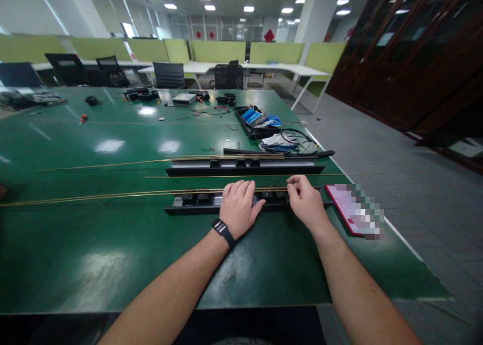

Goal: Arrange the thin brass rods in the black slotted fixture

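Nearest me on the table lies a black rail with dark blocks in its silvery channel. Two or more thin brass rods run along it and reach far out to the left. My left hand rests palm down across the rail and rods, its fingers laid flat and the thumb apart. At the right end of the rods, my right hand has thumb and forefinger pinched together around the rod ends; the fingertips are partly hidden. Another single brass rod lies just beyond both hands.
A second black rail with more brass rods lies farther back. Behind it are a black tray of blue packets and some coiled black cable. A red-edged pink item, partly blurred, lies near the right edge of the green table.
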Motion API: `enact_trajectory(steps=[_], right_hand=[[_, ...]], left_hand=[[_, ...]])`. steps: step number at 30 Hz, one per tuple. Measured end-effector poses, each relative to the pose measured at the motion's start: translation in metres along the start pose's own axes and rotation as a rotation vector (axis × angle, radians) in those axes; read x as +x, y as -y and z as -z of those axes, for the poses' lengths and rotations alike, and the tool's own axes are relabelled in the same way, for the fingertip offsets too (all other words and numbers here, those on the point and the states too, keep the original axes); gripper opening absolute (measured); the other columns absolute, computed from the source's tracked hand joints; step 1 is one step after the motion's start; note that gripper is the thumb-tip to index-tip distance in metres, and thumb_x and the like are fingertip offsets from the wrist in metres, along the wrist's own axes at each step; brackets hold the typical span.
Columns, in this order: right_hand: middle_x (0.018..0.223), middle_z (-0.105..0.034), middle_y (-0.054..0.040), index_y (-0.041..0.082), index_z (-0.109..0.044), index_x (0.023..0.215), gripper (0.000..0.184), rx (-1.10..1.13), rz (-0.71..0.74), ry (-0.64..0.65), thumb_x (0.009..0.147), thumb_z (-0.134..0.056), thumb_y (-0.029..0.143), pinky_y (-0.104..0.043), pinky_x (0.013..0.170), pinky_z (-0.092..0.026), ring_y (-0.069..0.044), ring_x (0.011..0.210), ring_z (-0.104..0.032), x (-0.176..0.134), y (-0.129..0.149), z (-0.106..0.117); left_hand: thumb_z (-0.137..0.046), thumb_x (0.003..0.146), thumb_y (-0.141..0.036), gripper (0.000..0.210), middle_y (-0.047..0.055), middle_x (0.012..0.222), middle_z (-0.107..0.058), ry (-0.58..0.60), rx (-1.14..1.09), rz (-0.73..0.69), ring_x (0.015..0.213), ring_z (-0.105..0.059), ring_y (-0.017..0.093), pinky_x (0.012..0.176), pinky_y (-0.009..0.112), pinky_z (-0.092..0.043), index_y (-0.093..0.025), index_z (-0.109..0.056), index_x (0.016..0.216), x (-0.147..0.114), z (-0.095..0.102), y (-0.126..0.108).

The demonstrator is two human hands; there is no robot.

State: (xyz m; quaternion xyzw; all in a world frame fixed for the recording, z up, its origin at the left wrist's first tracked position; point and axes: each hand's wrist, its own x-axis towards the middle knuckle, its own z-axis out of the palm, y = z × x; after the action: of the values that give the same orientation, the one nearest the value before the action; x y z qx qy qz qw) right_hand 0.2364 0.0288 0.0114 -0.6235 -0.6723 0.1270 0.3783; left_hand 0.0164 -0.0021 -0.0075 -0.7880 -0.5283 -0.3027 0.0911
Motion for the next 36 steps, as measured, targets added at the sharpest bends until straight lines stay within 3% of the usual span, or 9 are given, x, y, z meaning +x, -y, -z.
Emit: enact_trajectory(steps=[14, 21, 28, 36], right_hand=[[0.065, -0.062, -0.0003, 0.023, -0.062, 0.098, 0.017, -0.036, -0.071, -0.068, 0.089, -0.051, 0.033, -0.033, 0.066, -0.040, -0.019, 0.059, -0.055, 0.004, -0.007, 0.006], [0.087, -0.072, -0.0054, 0.022, -0.061, 0.108, 0.024, -0.007, 0.022, -0.069, 0.092, -0.054, 0.039, -0.033, 0.071, -0.044, -0.019, 0.067, -0.058, 0.003, -0.005, 0.000], [0.083, -0.069, -0.0055, 0.021, -0.061, 0.107, 0.024, 0.004, 0.057, 0.014, 0.096, -0.049, 0.039, -0.034, 0.073, -0.045, -0.020, 0.072, -0.061, 0.002, -0.001, -0.003], [0.084, -0.070, -0.0073, 0.022, -0.062, 0.102, 0.020, -0.135, 0.072, -0.078, 0.093, -0.047, 0.030, -0.036, 0.074, -0.044, -0.024, 0.075, -0.063, 0.007, -0.013, 0.000]], left_hand=[[-0.055, 0.102, -0.048, 0.049, 0.013, 0.134, -0.070, 0.004, -0.006, 0.003, 0.130, -0.059, 0.030, 0.111, 0.048, -0.040, -0.017, -0.059, 0.139, -0.001, -0.001, 0.000], [-0.056, 0.102, -0.048, 0.049, 0.014, 0.134, -0.070, 0.003, -0.011, 0.005, 0.130, -0.059, 0.030, 0.111, 0.048, -0.039, -0.016, -0.059, 0.140, 0.000, -0.001, 0.000], [-0.055, 0.103, -0.048, 0.048, 0.014, 0.134, -0.069, 0.007, 0.000, 0.004, 0.130, -0.059, 0.030, 0.111, 0.048, -0.039, -0.016, -0.059, 0.139, -0.001, 0.000, -0.001], [-0.056, 0.102, -0.047, 0.049, 0.013, 0.134, -0.070, 0.014, 0.009, 0.003, 0.130, -0.059, 0.029, 0.110, 0.047, -0.039, -0.016, -0.059, 0.139, 0.000, 0.001, 0.000]])
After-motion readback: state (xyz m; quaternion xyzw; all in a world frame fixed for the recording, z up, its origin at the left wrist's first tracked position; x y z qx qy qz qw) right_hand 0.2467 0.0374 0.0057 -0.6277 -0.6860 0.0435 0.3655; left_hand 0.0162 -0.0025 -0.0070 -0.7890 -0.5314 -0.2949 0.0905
